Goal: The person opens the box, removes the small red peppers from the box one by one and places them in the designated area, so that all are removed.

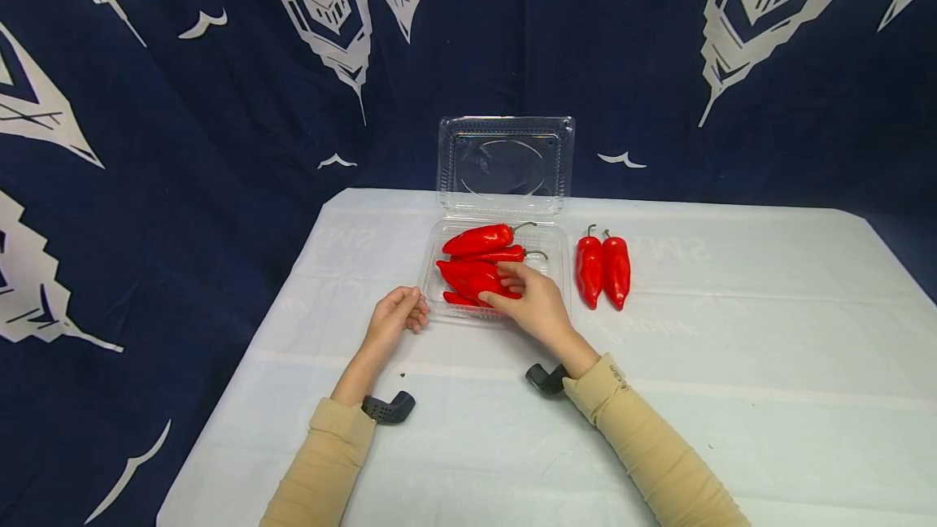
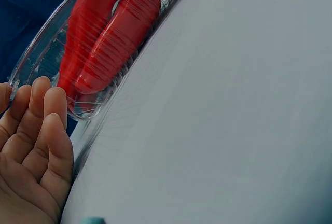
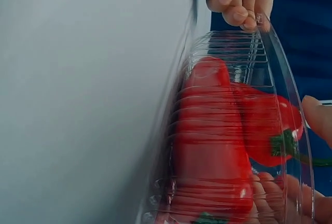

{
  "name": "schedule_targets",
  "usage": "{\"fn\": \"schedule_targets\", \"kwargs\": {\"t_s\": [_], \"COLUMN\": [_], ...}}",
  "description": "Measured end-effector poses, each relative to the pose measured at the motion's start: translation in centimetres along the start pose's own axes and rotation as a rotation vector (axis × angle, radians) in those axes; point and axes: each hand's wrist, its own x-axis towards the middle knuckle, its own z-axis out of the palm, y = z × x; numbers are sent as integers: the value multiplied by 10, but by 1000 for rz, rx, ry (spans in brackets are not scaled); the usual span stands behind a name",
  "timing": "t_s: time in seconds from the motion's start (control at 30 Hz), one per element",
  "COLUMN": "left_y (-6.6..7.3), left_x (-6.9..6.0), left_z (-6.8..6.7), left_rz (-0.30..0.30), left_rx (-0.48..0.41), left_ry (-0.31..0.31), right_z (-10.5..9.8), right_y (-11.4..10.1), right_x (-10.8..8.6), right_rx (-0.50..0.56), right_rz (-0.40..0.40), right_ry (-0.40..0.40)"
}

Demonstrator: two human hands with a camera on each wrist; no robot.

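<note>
A clear plastic clamshell container holds several red peppers, some with green stems. My left hand pinches the container's near-left rim between thumb and fingertips; its other fingers curl loosely below, as the left wrist view shows. Inside the container, my right hand has its thumb and fingers around a red pepper near the front. In the right wrist view the thumb is beside a pepper with a green stem. The right hand partly hides the front peppers in the head view.
The container's transparent lid stands up at the back. Two more red peppers lie side by side just right of the container. A white cloth covers the table, and a dark blue printed curtain hangs behind it.
</note>
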Motion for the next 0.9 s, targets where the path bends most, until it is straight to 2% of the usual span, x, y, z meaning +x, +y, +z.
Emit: {"fn": "schedule_targets", "kwargs": {"t_s": [0.47, 0.7, 0.9], "left_y": [2, 3, 1], "left_x": [0, -1, 0], "left_z": [1, 1, 0], "left_rz": [-4, -5, -7], "left_rx": [6, 4, 0], "left_ry": [4, 6, 7], "right_z": [0, 0, 0], "right_y": [1, 1, 2], "right_x": [-3, -3, -2], "right_rx": [-147, -143, -88], "right_rz": [-34, -49, -44], "right_ry": [-13, 1, 17]}}
